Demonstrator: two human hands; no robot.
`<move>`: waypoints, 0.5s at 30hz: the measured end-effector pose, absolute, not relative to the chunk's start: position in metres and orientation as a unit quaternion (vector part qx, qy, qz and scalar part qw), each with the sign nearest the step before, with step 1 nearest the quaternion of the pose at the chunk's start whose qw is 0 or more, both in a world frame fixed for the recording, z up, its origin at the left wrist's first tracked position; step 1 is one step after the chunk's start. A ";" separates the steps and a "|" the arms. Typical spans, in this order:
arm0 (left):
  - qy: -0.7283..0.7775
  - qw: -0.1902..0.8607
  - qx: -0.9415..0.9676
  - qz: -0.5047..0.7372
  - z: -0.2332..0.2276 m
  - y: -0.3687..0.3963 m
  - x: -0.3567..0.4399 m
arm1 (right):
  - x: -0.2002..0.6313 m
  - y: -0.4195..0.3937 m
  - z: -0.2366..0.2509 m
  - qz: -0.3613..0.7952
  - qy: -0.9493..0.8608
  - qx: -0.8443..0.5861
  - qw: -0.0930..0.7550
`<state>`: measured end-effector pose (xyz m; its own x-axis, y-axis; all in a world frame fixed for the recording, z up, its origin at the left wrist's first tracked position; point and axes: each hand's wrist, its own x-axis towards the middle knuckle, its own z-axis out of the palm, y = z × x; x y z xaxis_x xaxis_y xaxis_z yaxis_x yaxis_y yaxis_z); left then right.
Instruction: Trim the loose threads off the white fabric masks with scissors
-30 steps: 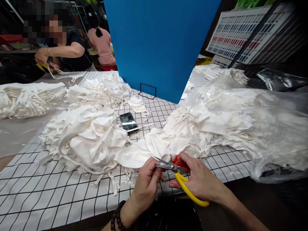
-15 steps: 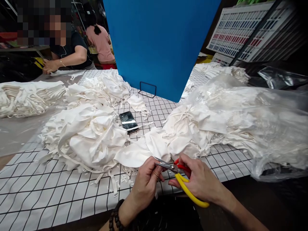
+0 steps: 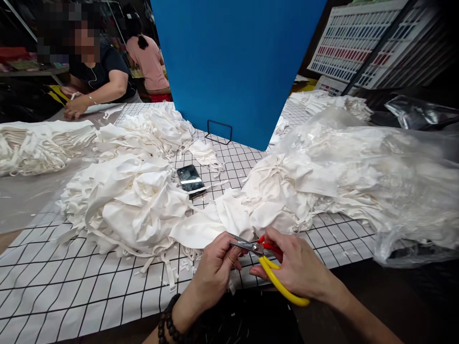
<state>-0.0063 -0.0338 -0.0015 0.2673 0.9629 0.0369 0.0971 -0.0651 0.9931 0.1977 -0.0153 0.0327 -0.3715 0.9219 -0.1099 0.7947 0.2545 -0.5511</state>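
Through the head camera, I have my right hand (image 3: 297,265) wrapped around a pair of scissors (image 3: 257,248), with one handle red and the other yellow. That grip is closed on the handles, and the blades slant up and left from it. Their tips reach the thumb and forefinger of my left hand (image 3: 213,270), which is curled in front of me. How tight the left grip is, and whether it pinches anything, I cannot tell; the fingers hide it. Dark beads (image 3: 168,327) circle my left wrist.

The scissors are held up at the near edge of the table (image 3: 82,306), whose white top carries black grid lines. Just beyond the blades lies a loose piece of white cloth (image 3: 208,227), between a tangled heap (image 3: 132,205) on the left and a larger pile (image 3: 276,193) on the right, which runs on under clear plastic (image 3: 387,260). Past the loose piece, a phone (image 3: 190,177) lies beside the left heap. Farther back stands a blue board (image 3: 233,67), and two people sit beyond its left side.
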 end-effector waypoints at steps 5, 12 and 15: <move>0.436 0.558 0.573 0.413 -0.002 -0.034 -0.005 | 0.199 -0.015 0.028 0.271 -0.781 -0.549 0.122; 0.411 0.621 0.504 0.437 -0.005 -0.031 -0.003 | 0.202 -0.015 0.018 0.322 -0.760 -0.543 0.153; 0.409 0.623 0.484 0.458 -0.009 -0.028 -0.003 | 0.207 -0.015 0.015 0.412 -0.720 -0.526 0.187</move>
